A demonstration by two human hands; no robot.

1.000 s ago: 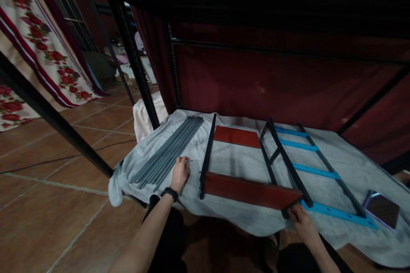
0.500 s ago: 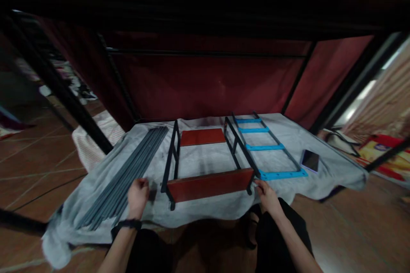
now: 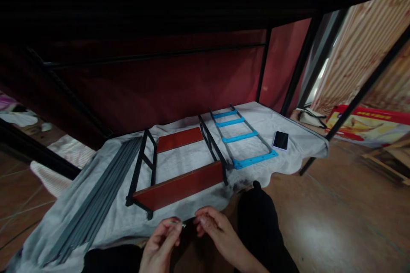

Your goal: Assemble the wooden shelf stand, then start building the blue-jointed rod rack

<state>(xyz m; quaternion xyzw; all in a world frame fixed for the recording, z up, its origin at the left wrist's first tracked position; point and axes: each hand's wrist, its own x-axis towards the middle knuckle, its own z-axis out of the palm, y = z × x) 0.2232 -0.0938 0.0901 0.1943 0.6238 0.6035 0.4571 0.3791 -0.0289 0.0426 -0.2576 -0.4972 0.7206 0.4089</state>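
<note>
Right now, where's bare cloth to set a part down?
Bare cloth: right of the phone; behind it, beside the blue-runged frame; between the front and rear red boards. Crowded: far end of the grey rods, by the black frame; the narrow gap between both frames; the near edge, where left hand and right hand almost meet.

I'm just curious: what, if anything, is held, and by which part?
The left hand pinches a small shiny piece behind its protruding end; whether the right hand holds anything can't be told.
</note>
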